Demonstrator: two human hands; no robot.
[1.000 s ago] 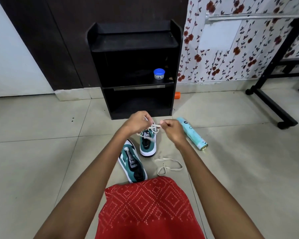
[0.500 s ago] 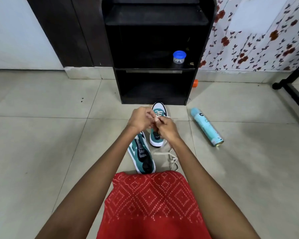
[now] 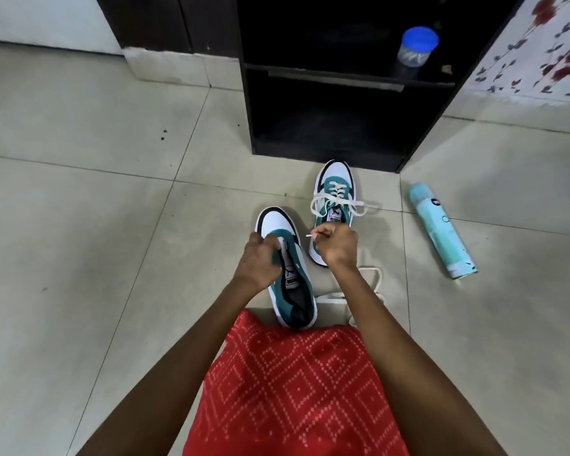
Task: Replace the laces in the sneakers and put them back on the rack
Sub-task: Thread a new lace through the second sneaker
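Note:
Two teal, white and black sneakers stand on the tiled floor before the black rack (image 3: 336,136). The far sneaker (image 3: 334,192) has a cream lace tied in a bow. The near sneaker (image 3: 288,274) has no lace in its eyelets. My left hand (image 3: 259,261) grips the near sneaker's upper at the eyelets. My right hand (image 3: 334,243) pinches the tip of a loose cream lace (image 3: 371,281), which trails on the floor behind my right forearm.
A pale turquoise spray can (image 3: 441,233) lies on the floor to the right. A small jar with a blue lid (image 3: 415,49) stands on the rack's middle shelf. My red patterned garment (image 3: 287,390) fills the bottom centre. Floral wallpaper is at the upper right.
Both hands have left the bow on the far sneaker. The left hand now grips the near sneaker and the right has taken up the loose lace's tip. The view has tilted down and closer.

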